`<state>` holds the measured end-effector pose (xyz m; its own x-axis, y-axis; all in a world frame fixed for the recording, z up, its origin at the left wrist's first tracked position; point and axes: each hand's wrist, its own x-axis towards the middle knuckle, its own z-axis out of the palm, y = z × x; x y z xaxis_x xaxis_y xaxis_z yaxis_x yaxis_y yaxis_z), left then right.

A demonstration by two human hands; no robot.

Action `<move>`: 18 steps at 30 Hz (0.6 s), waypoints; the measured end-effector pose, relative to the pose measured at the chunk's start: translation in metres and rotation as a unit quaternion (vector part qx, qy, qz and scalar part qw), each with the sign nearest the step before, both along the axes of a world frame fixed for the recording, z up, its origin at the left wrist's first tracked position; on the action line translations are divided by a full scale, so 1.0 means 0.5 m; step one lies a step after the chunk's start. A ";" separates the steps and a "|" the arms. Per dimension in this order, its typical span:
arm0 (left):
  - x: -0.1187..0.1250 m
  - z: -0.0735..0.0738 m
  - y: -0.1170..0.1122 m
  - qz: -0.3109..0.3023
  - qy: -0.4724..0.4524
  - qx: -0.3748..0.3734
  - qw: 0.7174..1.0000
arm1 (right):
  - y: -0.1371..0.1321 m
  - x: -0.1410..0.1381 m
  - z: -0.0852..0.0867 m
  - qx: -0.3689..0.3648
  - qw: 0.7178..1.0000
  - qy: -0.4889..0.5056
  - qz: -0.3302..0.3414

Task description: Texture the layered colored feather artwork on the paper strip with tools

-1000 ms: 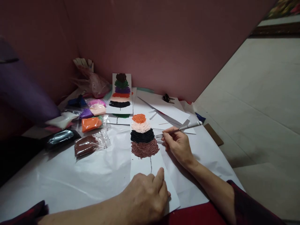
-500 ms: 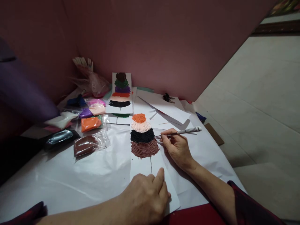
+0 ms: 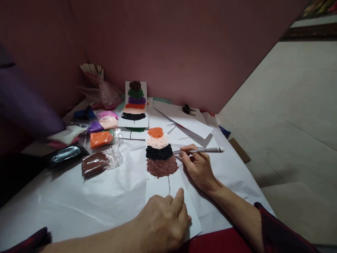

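At the centre of the frame, a long white paper card (image 3: 155, 188) lay on the white-covered tabletop (image 3: 86, 207), bearing four stacked, clay-like bands: an orange cap (image 3: 156, 132), a pale pink band (image 3: 158, 142), a black band (image 3: 158, 153) and a reddish-brown band (image 3: 162, 167). The right hand (image 3: 198, 167) grasped a slim metal fork with a striped handle (image 3: 210, 150) between its fingers, prongs at the black band's right edge (contact could not be told). At lower centre, the left hand (image 3: 168, 218) covered the card's lower part, index finger extended, the others curled; whether they gripped anything was hidden. All four bands looked ridged, so texturing appeared well advanced; below them ran only a thin dark line (image 3: 169, 184). Whether any ridging was left could not be judged.
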<state>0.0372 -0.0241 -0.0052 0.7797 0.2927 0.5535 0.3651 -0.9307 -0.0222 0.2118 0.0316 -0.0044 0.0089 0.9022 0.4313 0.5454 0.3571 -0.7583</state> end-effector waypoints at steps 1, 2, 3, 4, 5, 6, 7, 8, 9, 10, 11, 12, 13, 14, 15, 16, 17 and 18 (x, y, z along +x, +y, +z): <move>0.000 0.000 0.000 -0.001 0.000 0.000 1.000 | -0.001 -0.001 0.001 0.001 1.000 0.015 -0.006; 0.000 0.000 0.000 -0.004 0.001 0.000 1.000 | -0.002 -0.002 0.001 0.003 0.999 0.031 -0.014; 0.000 0.001 0.000 -0.005 0.002 -0.001 1.000 | -0.003 -0.003 0.002 0.004 0.999 0.045 -0.020; -0.001 0.002 0.000 -0.006 0.003 -0.001 1.000 | -0.003 -0.004 0.002 0.003 0.998 0.056 -0.025; -0.001 0.003 0.000 -0.007 0.005 -0.001 1.000 | -0.004 -0.004 0.002 0.000 0.998 0.062 -0.027; -0.002 0.003 -0.001 -0.007 0.011 -0.002 1.000 | -0.004 -0.005 0.001 -0.001 0.998 0.063 -0.026; -0.002 0.003 -0.001 -0.005 0.015 -0.003 1.000 | -0.004 -0.005 0.000 -0.002 0.998 0.060 -0.025; -0.002 0.003 -0.001 -0.003 0.022 -0.004 1.000 | -0.003 -0.004 0.000 -0.002 0.998 0.053 -0.022; -0.002 0.002 -0.001 0.000 0.026 -0.005 1.000 | -0.002 -0.004 -0.001 0.000 0.999 0.044 -0.019; -0.001 0.001 -0.002 0.003 0.024 -0.004 1.000 | -0.001 -0.003 -0.002 0.002 0.999 0.035 -0.015; -0.001 0.000 -0.002 0.005 0.021 -0.003 1.000 | 0.000 -0.002 -0.002 0.003 1.000 0.027 -0.010; 0.000 -0.001 -0.002 0.003 0.016 -0.001 1.000 | 0.001 -0.001 -0.003 0.003 1.000 0.019 -0.006; 0.000 -0.001 -0.002 0.000 0.013 -0.001 1.000 | 0.002 -0.001 -0.003 0.002 1.000 0.013 -0.002; -0.001 0.000 -0.002 -0.003 0.010 -0.002 1.000 | 0.003 0.000 -0.002 -0.001 1.000 0.008 0.001; -0.001 0.001 -0.001 -0.004 0.008 -0.005 1.000 | 0.003 0.000 -0.001 -0.002 1.000 0.004 0.004; -0.002 0.002 -0.001 -0.005 0.010 -0.010 1.000 | 0.003 -0.001 0.000 -0.003 1.000 0.001 0.004; -0.003 0.004 0.000 -0.005 0.011 -0.013 1.000 | 0.003 -0.001 0.001 -0.002 1.000 0.002 0.002; -0.003 0.005 0.001 -0.005 0.010 -0.014 1.000 | 0.002 -0.002 0.002 -0.002 1.000 0.006 -0.001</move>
<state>0.0356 -0.0237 -0.0027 0.7927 0.3005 0.5304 0.3563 -0.9344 -0.0032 0.2108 0.0325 -0.0035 0.0153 0.9036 0.4281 0.5373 0.3536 -0.7657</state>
